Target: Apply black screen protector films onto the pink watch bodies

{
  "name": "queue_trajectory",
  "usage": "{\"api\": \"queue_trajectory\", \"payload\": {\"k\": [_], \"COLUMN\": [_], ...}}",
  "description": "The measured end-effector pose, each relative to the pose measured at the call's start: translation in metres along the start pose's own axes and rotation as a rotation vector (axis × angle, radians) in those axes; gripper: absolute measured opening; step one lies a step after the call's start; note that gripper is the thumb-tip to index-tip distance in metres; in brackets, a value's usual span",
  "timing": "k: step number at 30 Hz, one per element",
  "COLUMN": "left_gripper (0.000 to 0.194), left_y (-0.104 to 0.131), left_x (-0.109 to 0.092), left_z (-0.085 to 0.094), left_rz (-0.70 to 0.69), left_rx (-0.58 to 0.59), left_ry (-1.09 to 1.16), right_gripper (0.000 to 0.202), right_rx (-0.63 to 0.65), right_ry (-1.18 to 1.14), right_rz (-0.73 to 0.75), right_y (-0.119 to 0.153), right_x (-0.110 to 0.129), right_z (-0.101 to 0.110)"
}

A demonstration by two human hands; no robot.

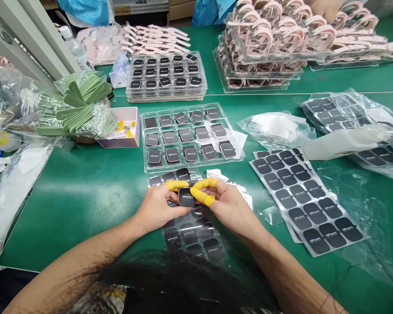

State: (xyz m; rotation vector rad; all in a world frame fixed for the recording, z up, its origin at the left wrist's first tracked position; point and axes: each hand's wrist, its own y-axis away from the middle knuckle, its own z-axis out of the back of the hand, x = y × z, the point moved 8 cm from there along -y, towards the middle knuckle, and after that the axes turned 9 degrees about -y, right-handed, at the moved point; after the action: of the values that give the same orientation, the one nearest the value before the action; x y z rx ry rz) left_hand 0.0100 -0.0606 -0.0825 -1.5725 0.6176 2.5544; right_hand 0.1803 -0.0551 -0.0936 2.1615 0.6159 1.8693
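Observation:
A small black square watch case (186, 200) with a white "HiFuture" print and a thin metal rim is held up between both hands. My left hand (159, 206) grips its left side, a yellow finger cot on the index finger. At the upper right edge, my right hand (227, 201) pinches with thumb and index finger, both in yellow cots. Beneath the hands lies a sheet of dark printed screen stickers (188, 233), partly covered by them and by hair. Just beyond, a clear plastic tray (194, 165) carries rows of similar watch cases.
More sticker sheets (299, 196) lie at right, beside a bagged stack (334, 111). Stacked watch trays (165, 97) stand behind. Pink straps (262, 37) fill trays at back right. Green straps (85, 111) and a small box (136, 126) sit left. Other people stand across the table.

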Motion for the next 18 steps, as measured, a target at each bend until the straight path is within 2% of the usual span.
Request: {"api": "queue_trajectory", "payload": {"k": [9, 15, 18], "left_gripper": [0.032, 0.030, 0.037], "left_y": [0.0024, 0.0009, 0.0013], "left_x": [-0.0041, -0.0015, -0.0035], "left_z": [0.0039, 0.0018, 0.0030], "left_rz": [-0.008, 0.018, 0.013], "left_rx": [-0.026, -0.010, -0.017], "left_ry": [-0.036, -0.063, -0.069], "right_gripper": [0.047, 0.052, 0.051], "right_rx": [0.016, -0.013, -0.016], "right_ry": [-0.001, -0.014, -0.016], "right_rz": [0.007, -0.011, -0.015], "right_y": [-0.0014, -0.0021, -0.0017], "right_x": [-0.0005, -0.0028, -0.0024], "right_z": [-0.0026, -0.0014, -0.0015]}}
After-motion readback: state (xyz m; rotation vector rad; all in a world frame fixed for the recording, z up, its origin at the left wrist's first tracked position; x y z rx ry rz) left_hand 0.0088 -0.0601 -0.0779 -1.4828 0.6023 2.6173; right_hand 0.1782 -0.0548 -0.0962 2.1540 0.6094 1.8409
